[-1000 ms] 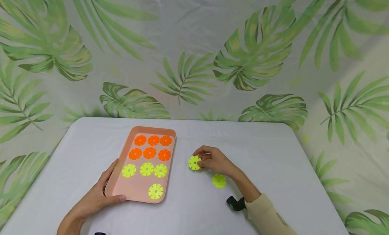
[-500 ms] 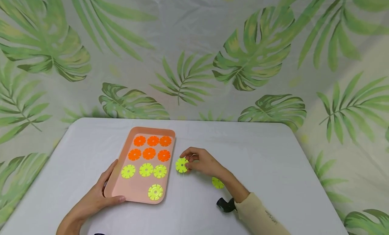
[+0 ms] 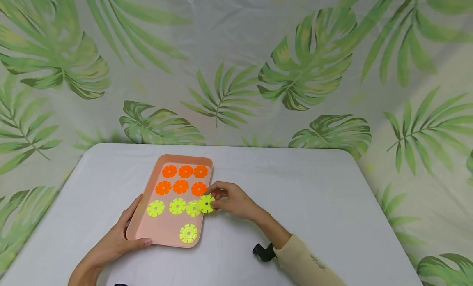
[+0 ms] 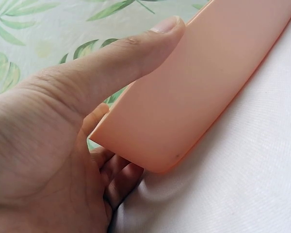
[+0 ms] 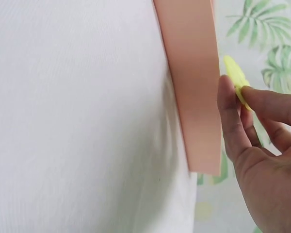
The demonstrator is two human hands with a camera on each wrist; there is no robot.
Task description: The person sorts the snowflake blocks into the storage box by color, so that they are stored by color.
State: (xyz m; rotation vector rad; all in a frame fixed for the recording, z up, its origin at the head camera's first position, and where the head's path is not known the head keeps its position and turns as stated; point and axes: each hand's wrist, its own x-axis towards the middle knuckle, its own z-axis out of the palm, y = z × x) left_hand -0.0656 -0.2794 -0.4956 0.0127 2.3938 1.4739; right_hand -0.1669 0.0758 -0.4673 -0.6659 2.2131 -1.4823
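In the head view, my right hand (image 3: 236, 200) pinches a yellow-green notched disc (image 3: 206, 204) with a hole in its centre, over the right rim of a pink tray (image 3: 151, 232). The right wrist view has this disc (image 5: 236, 80) edge-on between thumb and fingers, beside the tray wall (image 5: 194, 87). At the tray's near left corner, my left hand (image 3: 118, 236) grips the rim. Its thumb lies along the near side, while the other fingers are partly hidden behind the corner (image 4: 106, 131). Inside the tray lie two rows of orange discs (image 3: 181, 186) and several yellow-green discs (image 3: 156, 208).
A white cloth covers the table (image 3: 295, 187). A black device (image 3: 263, 252) sits at the right wrist, beside a cream sleeve (image 3: 306, 261). Behind the table hangs a leaf-patterned curtain (image 3: 229, 101).
My right hand has carried the pinched disc leftward from the tablecloth to over the tray's right rim. The loose disc on the table is now hidden by the right arm. My left hand stays put.
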